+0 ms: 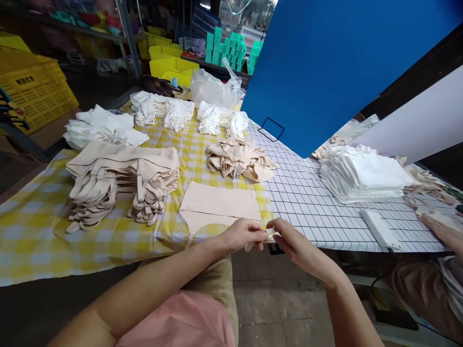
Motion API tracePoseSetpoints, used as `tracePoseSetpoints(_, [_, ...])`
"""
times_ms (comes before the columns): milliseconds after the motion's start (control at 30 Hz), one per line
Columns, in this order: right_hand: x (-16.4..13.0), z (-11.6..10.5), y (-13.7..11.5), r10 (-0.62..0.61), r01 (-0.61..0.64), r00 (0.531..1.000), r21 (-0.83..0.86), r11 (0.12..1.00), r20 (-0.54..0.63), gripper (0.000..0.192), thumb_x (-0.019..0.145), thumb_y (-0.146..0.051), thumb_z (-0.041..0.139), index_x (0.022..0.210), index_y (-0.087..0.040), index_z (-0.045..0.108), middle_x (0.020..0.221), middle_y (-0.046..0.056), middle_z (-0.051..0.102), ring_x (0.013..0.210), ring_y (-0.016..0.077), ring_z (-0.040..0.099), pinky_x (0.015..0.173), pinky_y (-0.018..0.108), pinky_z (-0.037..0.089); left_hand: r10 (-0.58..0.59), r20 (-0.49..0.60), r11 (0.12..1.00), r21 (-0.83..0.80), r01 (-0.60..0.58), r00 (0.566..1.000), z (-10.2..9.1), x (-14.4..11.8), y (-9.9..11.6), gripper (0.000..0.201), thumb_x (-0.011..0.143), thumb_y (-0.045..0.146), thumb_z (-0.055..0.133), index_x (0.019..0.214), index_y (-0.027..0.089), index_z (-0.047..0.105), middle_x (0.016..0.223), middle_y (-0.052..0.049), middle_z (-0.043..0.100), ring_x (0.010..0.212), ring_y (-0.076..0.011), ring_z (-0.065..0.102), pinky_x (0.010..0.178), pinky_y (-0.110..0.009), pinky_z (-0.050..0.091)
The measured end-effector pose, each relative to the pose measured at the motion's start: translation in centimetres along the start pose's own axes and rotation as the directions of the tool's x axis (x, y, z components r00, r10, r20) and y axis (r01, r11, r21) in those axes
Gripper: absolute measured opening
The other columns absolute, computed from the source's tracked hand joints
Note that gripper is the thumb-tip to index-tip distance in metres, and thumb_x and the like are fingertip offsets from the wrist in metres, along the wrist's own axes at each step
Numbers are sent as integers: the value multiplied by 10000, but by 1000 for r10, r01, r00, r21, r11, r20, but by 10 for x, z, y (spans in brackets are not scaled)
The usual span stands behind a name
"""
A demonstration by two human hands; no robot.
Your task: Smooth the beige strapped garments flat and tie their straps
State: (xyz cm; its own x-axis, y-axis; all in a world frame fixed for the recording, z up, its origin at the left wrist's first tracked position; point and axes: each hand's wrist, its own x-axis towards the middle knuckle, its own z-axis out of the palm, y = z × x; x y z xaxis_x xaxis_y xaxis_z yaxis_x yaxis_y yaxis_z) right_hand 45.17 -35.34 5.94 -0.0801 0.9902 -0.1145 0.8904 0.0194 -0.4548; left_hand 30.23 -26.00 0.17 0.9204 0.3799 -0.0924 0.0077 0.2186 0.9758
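A flat beige fabric piece [220, 202] with narrow straps lies at the front edge of the table, one strap hanging toward me. My left hand [246, 235] is closed in a pinch at its right corner, with a bit of beige strap showing beneath the fingers. Close beside it, my right hand [292, 243] pinches a small whitish strip [270, 232] between thumb and finger. The strip spans the short gap between both hands. Whether it is joined to the strap is hidden by my fingers.
A beige strapped stack [123, 178] stands left, a crumpled beige pile [238, 159] ahead. White stacks [162, 108] line the back. A blue panel [318, 67] rises at right, near white cloths [365, 173], a white device [379, 229] and another person's hand [443, 233].
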Motion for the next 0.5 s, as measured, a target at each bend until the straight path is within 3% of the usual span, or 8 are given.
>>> tracePoseSetpoints(100, [10, 25, 9, -60, 43, 993, -163, 986, -98, 210, 885, -152, 336, 856, -202, 538, 862, 69, 519, 796, 194, 481, 649, 297, 420, -18, -32, 994, 103, 21, 999, -2, -6, -4, 252, 766, 325, 538, 713, 112, 663, 508, 15, 540, 508, -91, 482, 535, -205, 383])
tracePoseSetpoints(200, [18, 46, 17, -155, 74, 957, -310, 948, -247, 236, 846, -111, 381, 865, -197, 600, 866, 85, 506, 787, 210, 461, 647, 315, 411, 52, -84, 928, 372, -17, 995, -14, -9, -6, 244, 798, 260, 498, 696, 132, 679, 592, -13, 592, 675, -132, 550, 667, -221, 422])
tracePoseSetpoints(333, [21, 57, 22, -147, 48, 896, -238, 970, -419, 334, 802, -56, 363, 951, -202, 624, 745, 63, 500, 719, 205, 453, 617, 307, 402, 225, -201, 603, 798, 25, 953, -45, -1, -16, 226, 776, 168, 547, 973, 167, 658, 952, -48, 618, 920, -184, 529, 850, -287, 406])
tracePoseSetpoints(400, [23, 58, 23, -110, 74, 891, -98, 992, -441, 366, 754, -29, 346, 941, -196, 613, 718, 50, 515, 714, 195, 479, 610, 292, 408, 243, -152, 435, 900, 32, 958, -58, 5, -21, 258, 780, 155, 557, 1028, 163, 627, 1004, -58, 594, 956, -195, 508, 862, -303, 410])
tracePoseSetpoints(500, [29, 62, 23, -21, 85, 900, 128, 988, -435, 328, 733, -65, 349, 906, -200, 593, 720, 35, 547, 703, 173, 527, 622, 277, 424, 241, -36, 237, 971, -23, 970, -67, 13, -25, 153, 816, 179, 537, 930, 157, 636, 973, -68, 581, 936, -203, 504, 808, -304, 438])
